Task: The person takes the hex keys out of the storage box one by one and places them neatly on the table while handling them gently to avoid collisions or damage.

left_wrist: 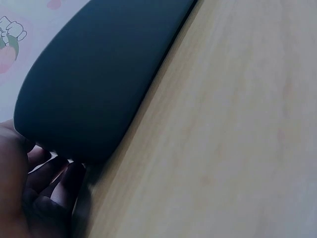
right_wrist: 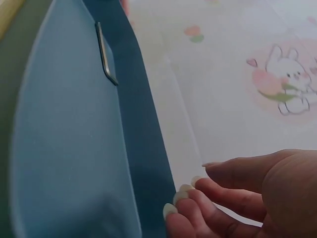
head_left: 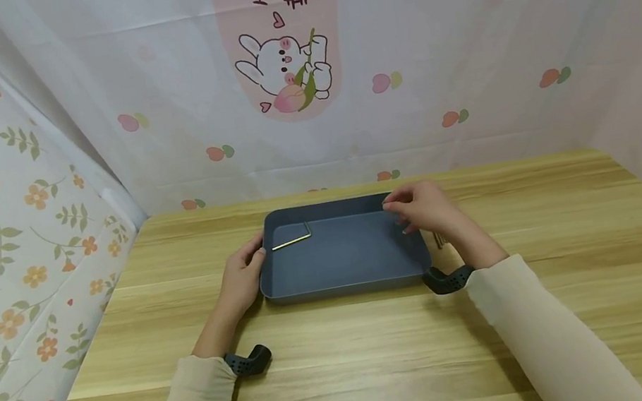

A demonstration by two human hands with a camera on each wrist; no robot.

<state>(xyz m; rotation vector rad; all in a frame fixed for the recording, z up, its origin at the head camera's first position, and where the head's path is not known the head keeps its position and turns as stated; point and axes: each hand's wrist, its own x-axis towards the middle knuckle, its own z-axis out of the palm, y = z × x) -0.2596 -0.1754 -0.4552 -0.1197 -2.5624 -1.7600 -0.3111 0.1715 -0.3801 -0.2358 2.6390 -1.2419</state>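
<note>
A shallow dark blue-grey tray [head_left: 343, 254] rests on the table. Inside it, near the far left corner, lies an L-shaped hex key [head_left: 292, 241], also visible in the right wrist view. My left hand [head_left: 242, 277] grips the tray's left end, thumb at the rim and fingers against the outer wall. Over the far right corner of the tray hovers my right hand [head_left: 426, 209], its fingers loosely bent. Between that thumb and the fingertips [right_wrist: 184, 188] a gap shows in the right wrist view, with nothing held there.
Several thin metal rods [head_left: 438, 241] lie on the table just right of the tray, partly hidden by the right hand and wrist. A patterned cloth [head_left: 430, 52] hangs behind the wood-grain table [head_left: 338, 369], and a floral one [head_left: 1, 250] hangs at the left.
</note>
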